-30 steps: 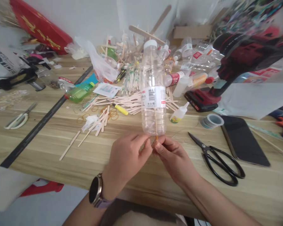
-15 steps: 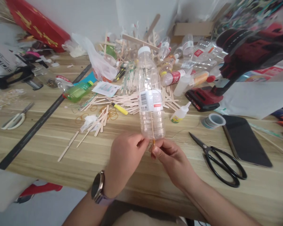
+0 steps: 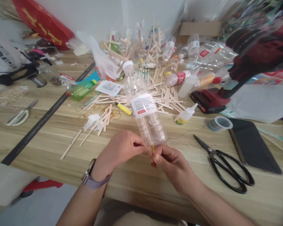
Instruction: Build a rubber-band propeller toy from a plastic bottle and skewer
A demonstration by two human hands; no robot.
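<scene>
The fingers (image 3: 158, 159) of the right hand (image 3: 175, 166) are clamped on the lower end of a thin, pale wooden stick (image 3: 148, 133), just below a narrow orange band (image 3: 152, 148). The fingers of the left hand (image 3: 122, 146) meet the stick at the band; whether they grip it cannot be told. The stick runs up along a clear, ribbed plastic bottle (image 3: 159, 128) with a white cap (image 3: 128, 65) and a white printed label (image 3: 143, 105). The bottle tilts, base above the right hand, cap up and to the left. Just beyond lie flat, pale wooden sticks (image 3: 172, 100) and a yellow-handled cutter (image 3: 124, 108). Right of the bottle stands a small white squeeze bottle (image 3: 182, 116); nearer the right forearm, black-handled metal scissors (image 3: 224, 168) lie open on the wood-grained counter (image 3: 179, 204), beside a black, rectangular phone (image 3: 256, 146).
</scene>
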